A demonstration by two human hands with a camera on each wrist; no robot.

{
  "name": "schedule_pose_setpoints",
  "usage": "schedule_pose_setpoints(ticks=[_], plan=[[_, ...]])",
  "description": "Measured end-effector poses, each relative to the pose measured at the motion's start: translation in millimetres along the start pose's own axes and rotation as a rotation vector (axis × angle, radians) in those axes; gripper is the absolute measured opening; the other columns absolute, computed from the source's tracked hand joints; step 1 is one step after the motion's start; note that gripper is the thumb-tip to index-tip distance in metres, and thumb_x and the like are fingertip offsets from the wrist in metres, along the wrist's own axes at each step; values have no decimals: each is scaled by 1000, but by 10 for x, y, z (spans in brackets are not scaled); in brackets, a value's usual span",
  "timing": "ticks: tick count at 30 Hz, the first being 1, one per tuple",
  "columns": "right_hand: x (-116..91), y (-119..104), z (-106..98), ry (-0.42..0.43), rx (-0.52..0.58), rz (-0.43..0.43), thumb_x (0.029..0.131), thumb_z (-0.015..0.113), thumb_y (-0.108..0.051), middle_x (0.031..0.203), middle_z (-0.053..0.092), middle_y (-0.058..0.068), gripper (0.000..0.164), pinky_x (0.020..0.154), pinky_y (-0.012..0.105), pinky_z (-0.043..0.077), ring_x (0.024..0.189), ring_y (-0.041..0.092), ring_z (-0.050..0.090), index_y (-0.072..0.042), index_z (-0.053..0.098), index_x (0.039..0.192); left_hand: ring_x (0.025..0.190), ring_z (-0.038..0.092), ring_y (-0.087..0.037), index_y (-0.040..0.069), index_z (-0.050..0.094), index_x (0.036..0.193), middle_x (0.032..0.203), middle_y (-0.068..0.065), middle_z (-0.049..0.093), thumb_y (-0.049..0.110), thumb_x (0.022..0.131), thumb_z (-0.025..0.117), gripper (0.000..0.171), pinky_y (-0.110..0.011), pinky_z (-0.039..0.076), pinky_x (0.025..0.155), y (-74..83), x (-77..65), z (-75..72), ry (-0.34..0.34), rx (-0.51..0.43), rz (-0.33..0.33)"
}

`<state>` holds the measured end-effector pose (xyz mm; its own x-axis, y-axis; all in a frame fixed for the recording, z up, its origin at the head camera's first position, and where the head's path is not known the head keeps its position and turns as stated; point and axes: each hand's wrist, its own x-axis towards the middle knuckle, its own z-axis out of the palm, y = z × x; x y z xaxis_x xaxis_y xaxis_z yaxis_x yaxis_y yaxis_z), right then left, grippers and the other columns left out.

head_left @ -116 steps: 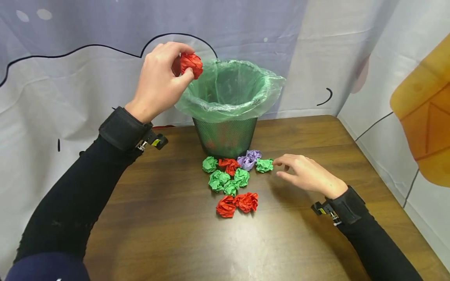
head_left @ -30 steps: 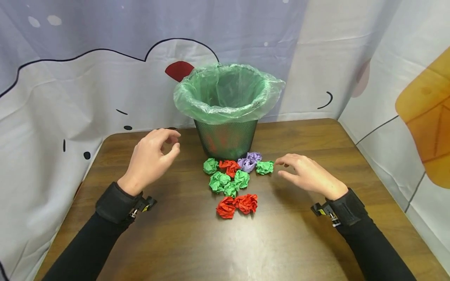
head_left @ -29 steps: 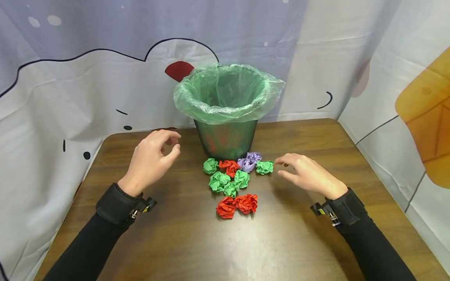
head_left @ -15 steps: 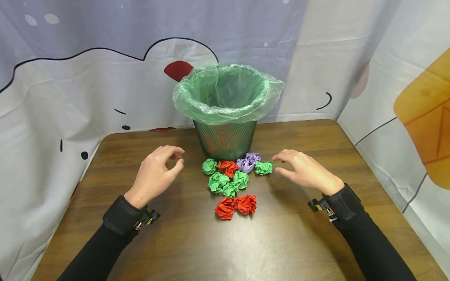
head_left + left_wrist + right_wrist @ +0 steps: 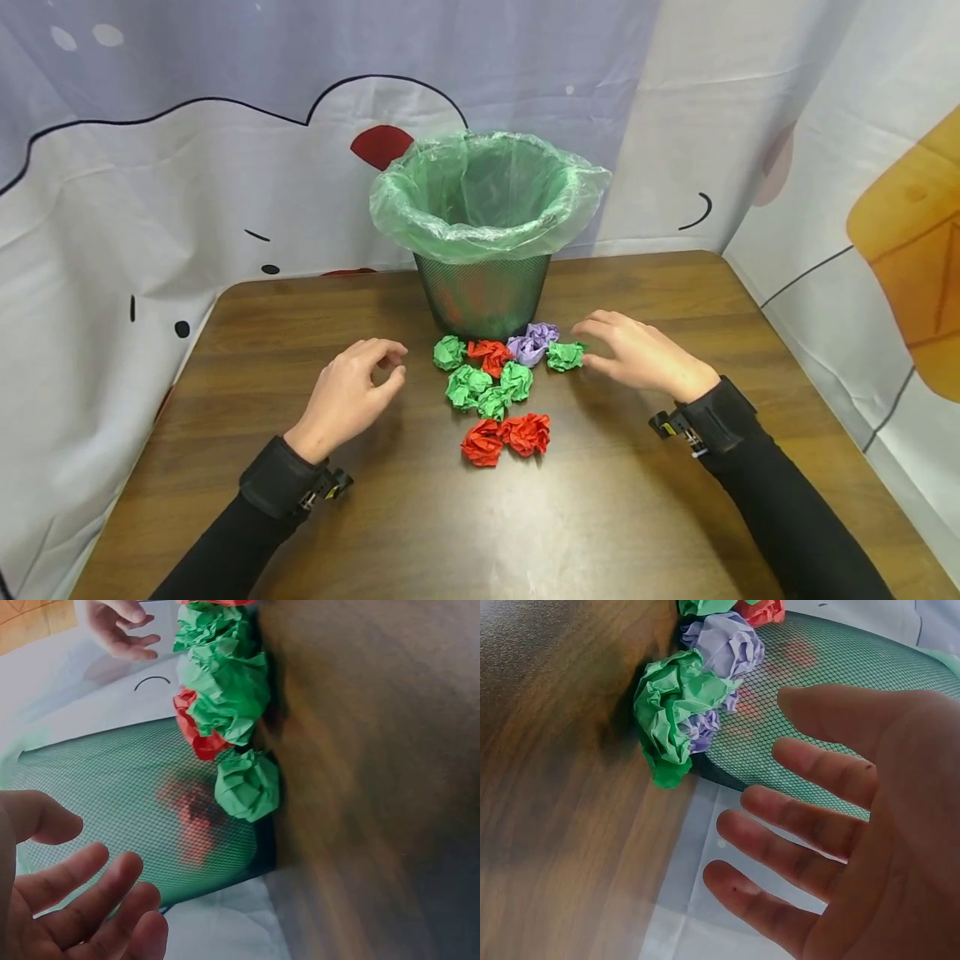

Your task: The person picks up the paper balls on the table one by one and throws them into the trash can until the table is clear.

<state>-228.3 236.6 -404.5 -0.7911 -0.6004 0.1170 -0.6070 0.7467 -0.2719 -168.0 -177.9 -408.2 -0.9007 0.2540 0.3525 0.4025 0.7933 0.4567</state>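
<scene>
Crumpled paper balls lie in a cluster on the wooden table. Near my right hand (image 5: 637, 354) is a green paper ball (image 5: 565, 357), with purple paper (image 5: 534, 343) to its left. In the right wrist view the right fingers are spread and relaxed, apart from the green ball (image 5: 671, 712). My left hand (image 5: 352, 396) hovers left of the cluster, loosely curved and holding nothing; its nearest ball is a green one (image 5: 247, 785). Several other green balls (image 5: 468, 387) and a red ball (image 5: 491, 356) lie mid-cluster. Two red balls (image 5: 482, 442) (image 5: 527, 434) lie closest to me.
Behind the cluster stands a mesh wastebasket (image 5: 487, 292) lined with a green plastic bag (image 5: 480, 242); red shapes show through its mesh. The table (image 5: 600, 517) meets a printed curtain (image 5: 187, 192) at the back and right.
The red paper ball formerly in my left hand is gone from it. That hand has come down from beside the bin toward the cluster. My right hand has shifted slightly left, nearer the green ball.
</scene>
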Motion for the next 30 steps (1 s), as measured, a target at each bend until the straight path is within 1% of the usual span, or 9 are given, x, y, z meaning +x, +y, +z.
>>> schedule_pose_setpoints(ticks=[5, 10, 13, 15, 18, 20, 22, 26, 30], plan=[[91, 6, 26, -46, 5, 14, 93, 71, -27, 137, 58, 11, 51, 104, 52, 47, 129, 31, 55, -7, 59, 137, 89, 62, -17, 17, 70, 110, 96, 4, 67, 19, 92, 62, 20, -36, 48, 72, -32, -57, 33, -3, -1, -8], [191, 16, 122, -109, -53, 120, 90, 73, -41, 141, 57, 16, 70, 97, 56, 50, 128, 35, 57, -5, 50, 145, 89, 62, -15, 16, 70, 109, 95, 4, 67, 19, 92, 62, 19, -37, 49, 73, -44, -87, 83, -9, 4, -4], [250, 9, 189, -126, -91, 165, 87, 74, -49, 136, 61, 17, 77, 90, 57, 53, 123, 35, 60, -4, 50, 144, 89, 62, -16, 16, 70, 109, 94, 4, 67, 19, 92, 62, 19, -37, 49, 73, -44, -103, 93, -12, 6, -7], [286, -4, 225, -126, -112, 170, 86, 74, -52, 127, 66, 15, 71, 84, 55, 55, 114, 33, 65, -5, 55, 136, 89, 62, -16, 16, 70, 109, 94, 4, 67, 19, 91, 62, 19, -38, 49, 74, -47, -111, 94, -11, 7, -10], [323, 5, 275, -114, -136, 159, 85, 75, -51, 110, 70, 8, 56, 73, 51, 55, 98, 28, 68, -10, 63, 121, 88, 63, -16, 17, 71, 108, 94, 4, 67, 19, 91, 62, 19, -38, 49, 74, -50, -110, 104, -15, 4, -11], [341, 15, 310, -116, -151, 149, 85, 75, -50, 105, 70, 4, 48, 70, 49, 55, 92, 25, 69, -14, 64, 114, 89, 63, -16, 17, 71, 108, 94, 4, 67, 19, 92, 62, 18, -37, 49, 74, -52, -109, 114, -20, 0, -14], [352, 27, 345, -123, -158, 141, 85, 76, -48, 108, 71, 4, 45, 70, 50, 55, 93, 26, 70, -16, 66, 115, 89, 63, -17, 17, 71, 108, 94, 4, 67, 19, 92, 62, 18, -37, 49, 73, -51, -107, 127, -28, -4, -16], [364, 35, 397, -141, -182, 118, 87, 76, -44, 117, 71, 6, 48, 75, 54, 56, 101, 30, 70, -14, 67, 122, 88, 64, -19, 16, 71, 108, 94, 3, 67, 19, 92, 63, 18, -37, 49, 73, -50, -107, 150, -38, -7, -18], [372, 37, 424, -136, -182, 111, 87, 75, -40, 118, 71, 7, 46, 79, 55, 56, 103, 30, 70, -12, 68, 123, 88, 65, -19, 15, 71, 108, 94, 3, 68, 19, 92, 63, 18, -37, 50, 73, -49, -113, 171, -44, -8, -16]])
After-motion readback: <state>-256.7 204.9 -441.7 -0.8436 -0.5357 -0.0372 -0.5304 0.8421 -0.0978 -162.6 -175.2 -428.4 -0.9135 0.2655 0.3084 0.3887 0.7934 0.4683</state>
